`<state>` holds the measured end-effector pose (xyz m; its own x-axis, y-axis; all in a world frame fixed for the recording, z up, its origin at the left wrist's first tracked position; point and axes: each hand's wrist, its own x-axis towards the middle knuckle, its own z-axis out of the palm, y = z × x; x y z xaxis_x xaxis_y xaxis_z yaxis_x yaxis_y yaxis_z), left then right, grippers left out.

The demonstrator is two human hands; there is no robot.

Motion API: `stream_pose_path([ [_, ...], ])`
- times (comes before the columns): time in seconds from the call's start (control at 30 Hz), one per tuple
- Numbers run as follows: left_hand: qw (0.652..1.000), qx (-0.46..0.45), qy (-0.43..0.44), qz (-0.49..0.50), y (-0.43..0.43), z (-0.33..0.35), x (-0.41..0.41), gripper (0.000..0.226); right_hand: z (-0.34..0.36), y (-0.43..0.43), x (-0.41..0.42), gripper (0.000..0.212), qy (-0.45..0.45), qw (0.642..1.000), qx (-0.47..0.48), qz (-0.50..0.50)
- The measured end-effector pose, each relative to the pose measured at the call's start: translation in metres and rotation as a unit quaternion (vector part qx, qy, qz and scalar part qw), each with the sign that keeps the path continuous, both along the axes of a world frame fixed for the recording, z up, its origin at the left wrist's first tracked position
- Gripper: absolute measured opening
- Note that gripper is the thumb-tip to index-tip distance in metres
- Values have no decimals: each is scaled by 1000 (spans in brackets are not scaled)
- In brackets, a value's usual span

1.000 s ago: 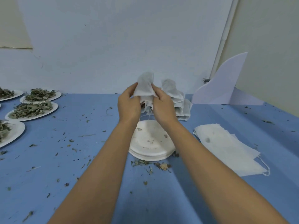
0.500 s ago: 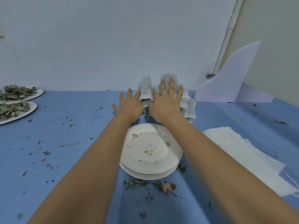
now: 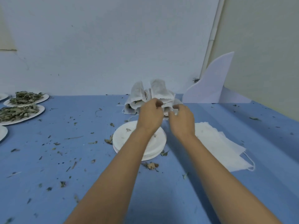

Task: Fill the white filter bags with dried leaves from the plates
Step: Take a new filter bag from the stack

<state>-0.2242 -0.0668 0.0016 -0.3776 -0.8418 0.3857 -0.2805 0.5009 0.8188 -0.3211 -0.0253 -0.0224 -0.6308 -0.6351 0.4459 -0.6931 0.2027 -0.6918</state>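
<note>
The blue worktop [image 3: 80, 159] is strewn with leaf crumbs [image 3: 151, 165], thickest on the left and around a stack of empty white plates [image 3: 127, 138] at the centre. Far to the left, well apart from that stack, stand two plates of dried leaves [image 3: 25, 98], one behind the other, with the edge of another white plate [image 3: 2, 133] just in front of them. To the right of the stack lies a flat pile of unfilled filter bags [image 3: 215, 143], drawstrings trailing off its near corner. A white curved board [image 3: 213, 84] leans in the back right corner. Behind the stack, against the wall [image 3: 113, 46], a heap of filled filter bags [image 3: 137, 94] stands on end, leaves showing at their lower mouths. Both forearms reach forward, and the left one crosses over the plate stack and hides part of it. The left hand [image 3: 150, 117] and right hand [image 3: 182, 122] are side by side just in front of the heap, fingers loosely curled and thumbs apart from them, with nothing seen in either grip. Whether the fingertips touch the bags cannot be told.
</note>
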Motion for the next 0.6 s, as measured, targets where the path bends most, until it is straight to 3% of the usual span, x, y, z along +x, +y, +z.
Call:
stream_pose_path([
  [0.13,997,50,-34,-57,40,-17,-24,33,-11,30,-18,29,-135,986,-60,-78],
  [0.23,987,90,-107,-80,53,-31,-38,44,-12,43,-33,26,-286,941,-139,-116],
  [0.33,978,124,-146,-76,52,-39,-50,40,-16,49,-40,20,-354,916,-141,-128],
  [0.5,966,255,-17,-42,50,-43,-64,50,-21,50,-36,27,-360,912,-154,-121],
  [0.6,947,312,69,-8,52,-48,-69,35,-23,51,-34,26,-368,909,-166,-100],
])
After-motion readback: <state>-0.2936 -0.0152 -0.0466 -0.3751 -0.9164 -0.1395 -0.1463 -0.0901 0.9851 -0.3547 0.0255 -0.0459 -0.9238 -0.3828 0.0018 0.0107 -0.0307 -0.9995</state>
